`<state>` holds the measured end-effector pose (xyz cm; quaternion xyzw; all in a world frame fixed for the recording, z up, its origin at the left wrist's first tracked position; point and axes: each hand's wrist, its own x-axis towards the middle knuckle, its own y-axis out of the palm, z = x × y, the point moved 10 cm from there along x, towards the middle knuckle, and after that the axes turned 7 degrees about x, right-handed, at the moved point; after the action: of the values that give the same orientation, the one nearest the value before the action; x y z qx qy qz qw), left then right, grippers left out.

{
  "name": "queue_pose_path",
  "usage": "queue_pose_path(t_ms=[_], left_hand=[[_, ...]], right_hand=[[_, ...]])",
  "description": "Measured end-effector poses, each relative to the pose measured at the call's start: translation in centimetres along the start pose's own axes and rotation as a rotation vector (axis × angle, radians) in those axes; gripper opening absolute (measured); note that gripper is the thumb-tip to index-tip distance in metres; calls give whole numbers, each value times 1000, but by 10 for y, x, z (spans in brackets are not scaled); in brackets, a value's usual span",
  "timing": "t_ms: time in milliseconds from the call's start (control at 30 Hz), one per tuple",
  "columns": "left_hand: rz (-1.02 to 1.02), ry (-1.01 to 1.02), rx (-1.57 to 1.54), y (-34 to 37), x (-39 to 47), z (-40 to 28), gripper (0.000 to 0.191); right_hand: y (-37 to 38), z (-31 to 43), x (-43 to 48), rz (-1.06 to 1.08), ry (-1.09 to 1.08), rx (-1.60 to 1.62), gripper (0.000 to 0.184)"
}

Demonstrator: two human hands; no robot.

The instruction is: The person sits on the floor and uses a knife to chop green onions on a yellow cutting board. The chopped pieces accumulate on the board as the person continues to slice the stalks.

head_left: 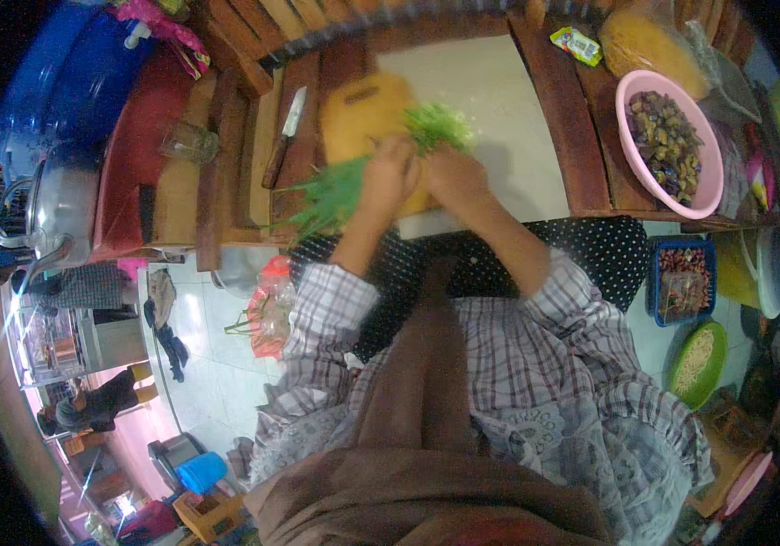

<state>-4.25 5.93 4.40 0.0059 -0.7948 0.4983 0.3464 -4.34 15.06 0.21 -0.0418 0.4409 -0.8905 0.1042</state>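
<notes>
A bunch of long green leaves, probably scallions [328, 198], extends leftward from my left hand [390, 170], which is closed around it over the yellow cutting board [356, 112]. Close beside it, my right hand [456, 176] is at the near edge of a pile of cut greens [437, 126]; blur hides whether its fingers hold anything. The pile lies across the board's right edge and a pale flat sheet or board [512, 136]. A kitchen knife [286, 136] with a dark handle lies left of the board, apart from both hands.
A pink basin [714, 164] of dark cut pieces stands at right, near a small green packet [576, 46]. A glass [192, 143] lies at left, with a metal kettle [66, 211] beyond. Below are a blue basket [652, 280] and a green bowl [718, 341]. Another person [100, 403] is far left.
</notes>
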Motion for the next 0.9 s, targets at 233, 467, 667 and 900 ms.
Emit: queue_pose_path(t_ms=[233,467,667,900], left_hand=[[-45,-22,-41,-4,-1,9,14],[74,-54,-33,11,5,14,8],[67,-37,-53,9,5,10,9],[-5,4,-9,4,6,8,8]], right_hand=[[-20,-7,-8,145,-1,-74,29],[-41,9,-45,21,-30,-47,23],[-4,14,-5,-34,-52,-127,25],[-36,19,-13,115,-76,-140,24]])
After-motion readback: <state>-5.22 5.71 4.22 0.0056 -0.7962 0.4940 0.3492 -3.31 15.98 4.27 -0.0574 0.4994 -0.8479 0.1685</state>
